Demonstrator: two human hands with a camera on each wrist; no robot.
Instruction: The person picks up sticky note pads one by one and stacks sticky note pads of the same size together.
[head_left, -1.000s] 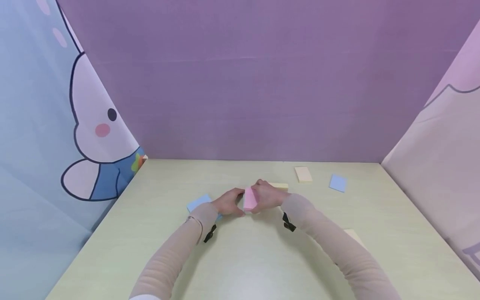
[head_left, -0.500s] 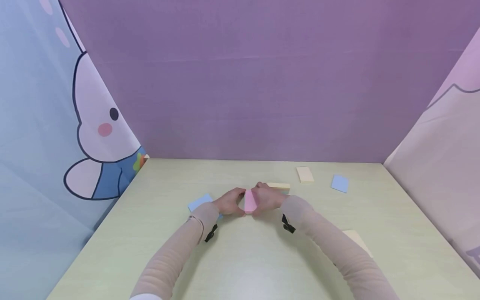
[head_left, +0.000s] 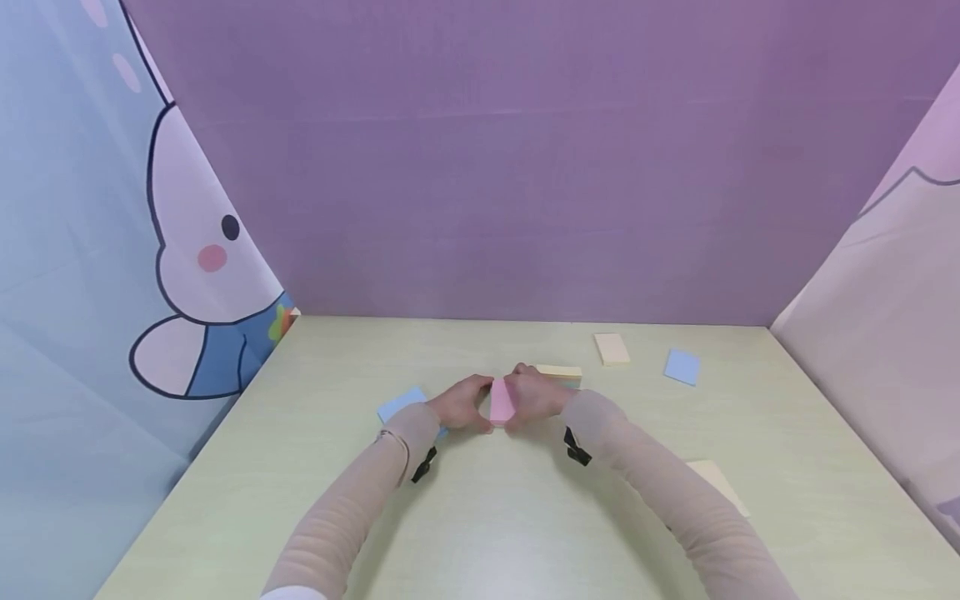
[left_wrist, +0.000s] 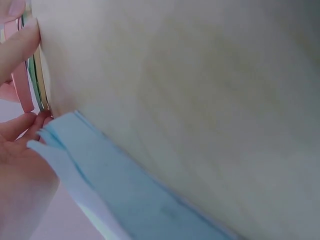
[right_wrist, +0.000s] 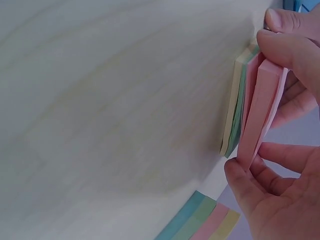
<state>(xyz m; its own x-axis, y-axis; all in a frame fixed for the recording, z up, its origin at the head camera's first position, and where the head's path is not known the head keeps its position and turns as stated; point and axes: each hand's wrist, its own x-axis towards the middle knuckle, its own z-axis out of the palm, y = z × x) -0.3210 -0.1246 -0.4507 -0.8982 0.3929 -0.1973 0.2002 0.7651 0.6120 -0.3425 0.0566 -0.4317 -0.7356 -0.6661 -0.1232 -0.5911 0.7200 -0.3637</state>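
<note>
Near the centre of the head view, the right hand (head_left: 536,396) pinches a pink sticky-note pad (right_wrist: 261,102) by its ends; the left hand (head_left: 459,404) grips the green-and-cream pads (right_wrist: 233,105) beneath between thumb and fingertips.

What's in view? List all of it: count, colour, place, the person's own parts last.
Held stack: 1, pink, green and cream, mid-table
Striped stack: 1, yellow, pink, green and blue, right of the held one, farther back
Blue pads: 2, blue, one left and partly hidden, one back right
Cream pads: 2, cream, one back right, one front right and partly hidden
Table: 1, pale yellow-green, under the stacks
Backdrop: 1, purple, behind the table
Side cloths: 2, blue with cartoon left, pale right
Straps: 2, black, at the wrists
Sleeves: 2, beige, on the arms
Left hand: 1, bare, gripping the held stack
Right hand: 1, bare, likewise
</note>
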